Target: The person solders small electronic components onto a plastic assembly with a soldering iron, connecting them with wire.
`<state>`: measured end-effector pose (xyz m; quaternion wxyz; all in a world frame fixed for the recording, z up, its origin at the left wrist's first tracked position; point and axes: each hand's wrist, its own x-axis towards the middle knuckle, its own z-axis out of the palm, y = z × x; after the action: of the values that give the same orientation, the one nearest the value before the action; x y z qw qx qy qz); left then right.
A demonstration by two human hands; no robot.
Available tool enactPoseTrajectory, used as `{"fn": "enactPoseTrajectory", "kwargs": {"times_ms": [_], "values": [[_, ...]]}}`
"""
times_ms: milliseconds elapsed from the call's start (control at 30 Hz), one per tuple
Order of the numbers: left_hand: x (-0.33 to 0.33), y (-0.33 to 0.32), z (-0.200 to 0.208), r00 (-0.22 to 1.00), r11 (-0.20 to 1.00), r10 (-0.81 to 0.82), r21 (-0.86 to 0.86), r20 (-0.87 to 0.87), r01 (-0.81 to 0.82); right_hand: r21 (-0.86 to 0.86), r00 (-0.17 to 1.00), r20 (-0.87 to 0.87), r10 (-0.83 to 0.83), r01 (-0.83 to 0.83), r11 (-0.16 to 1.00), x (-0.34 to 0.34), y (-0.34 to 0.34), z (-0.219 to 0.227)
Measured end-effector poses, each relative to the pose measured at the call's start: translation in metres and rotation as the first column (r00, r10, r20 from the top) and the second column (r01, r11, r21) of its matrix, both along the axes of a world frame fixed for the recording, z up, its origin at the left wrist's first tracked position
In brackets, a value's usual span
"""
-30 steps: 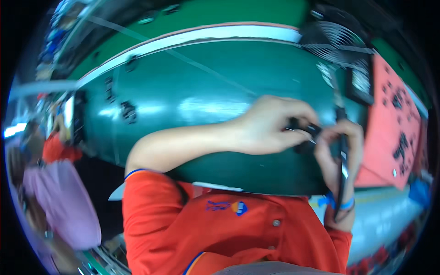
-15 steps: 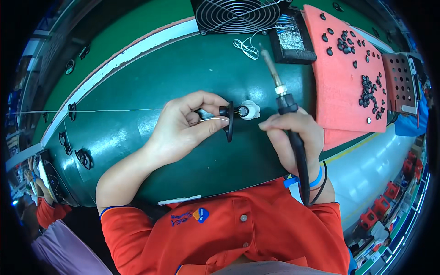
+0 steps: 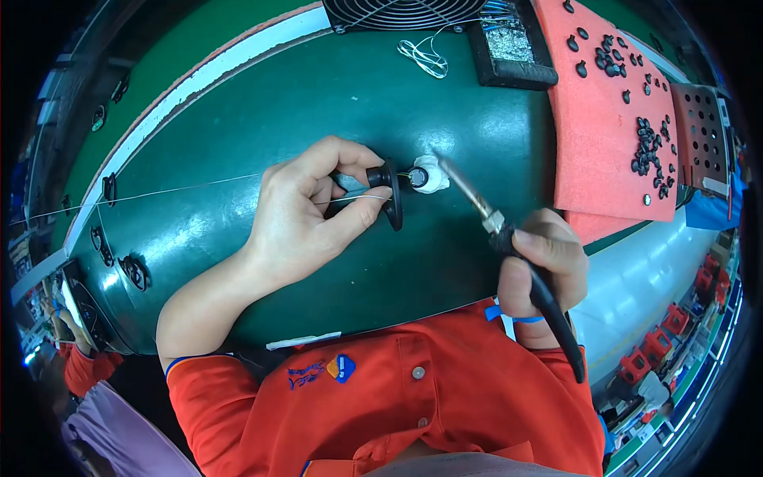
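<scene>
My left hand (image 3: pixel 294 215) pinches a black disc-shaped part (image 3: pixel 393 208), standing on edge, between thumb and fingers. A thin silvery wire (image 3: pixel 175 185), which looks like solder, runs in from the left and passes under the thumb to the part. Fine wires lead from the part to a small black round component (image 3: pixel 418 176), which rests against a white lump (image 3: pixel 434 175) on the bench. My right hand (image 3: pixel 552 258) is closed round the black handle of a soldering iron (image 3: pixel 501 233). The iron's tip points up and left, close to the white lump; whether they touch, I cannot tell.
A dark fan guard (image 3: pixel 413 12) and a black tray (image 3: pixel 520 73) stand at the back, near a loose white wire (image 3: pixel 425 60). Several small black parts lie on a pink foam sheet (image 3: pixel 592 159) at right. Black parts (image 3: pixel 133 273) lie on the green bench at left.
The soldering iron has swung over, so its tip now slants left near the white lump. My right hand has turned its grip. The left hand keeps hold of the disc-shaped part; the whole view has shifted slightly.
</scene>
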<state>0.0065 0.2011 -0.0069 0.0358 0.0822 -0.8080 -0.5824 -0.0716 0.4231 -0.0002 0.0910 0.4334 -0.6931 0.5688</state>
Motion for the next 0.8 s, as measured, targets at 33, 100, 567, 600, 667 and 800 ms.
{"fn": "enactPoseTrajectory", "kwargs": {"times_ms": [33,100,567,600,667,800], "values": [[-0.0004,0.0005,0.0012,1.000,1.000,0.012,0.009,0.007,-0.012,0.005,1.000,0.000,-0.003,0.003,1.000,0.0000,0.0019,0.0011],[-0.0004,0.0005,0.0016,1.000,1.000,0.009,0.004,0.030,-0.009,0.032,0.999,-0.036,0.035,-0.034,0.999,-0.0004,0.0057,0.0020],[-0.0001,0.0009,0.0030,0.998,1.000,0.014,-0.005,0.058,-0.014,0.075,0.997,-0.056,0.055,-0.051,0.996,-0.0019,-0.0032,0.0058],[0.0003,0.0009,0.0021,0.999,1.000,0.014,0.006,0.051,-0.015,0.075,0.997,-0.056,0.054,-0.050,0.996,-0.0015,-0.0033,0.0057],[0.0001,0.0015,0.0021,0.999,1.000,0.013,0.018,0.043,-0.014,0.069,0.998,-0.052,0.041,-0.037,0.997,-0.0009,-0.0033,0.0050],[-0.0006,0.0024,0.0021,0.999,1.000,0.017,0.015,0.040,-0.017,0.087,0.998,-0.049,0.045,-0.041,0.995,-0.0017,-0.0026,0.0061]]}}
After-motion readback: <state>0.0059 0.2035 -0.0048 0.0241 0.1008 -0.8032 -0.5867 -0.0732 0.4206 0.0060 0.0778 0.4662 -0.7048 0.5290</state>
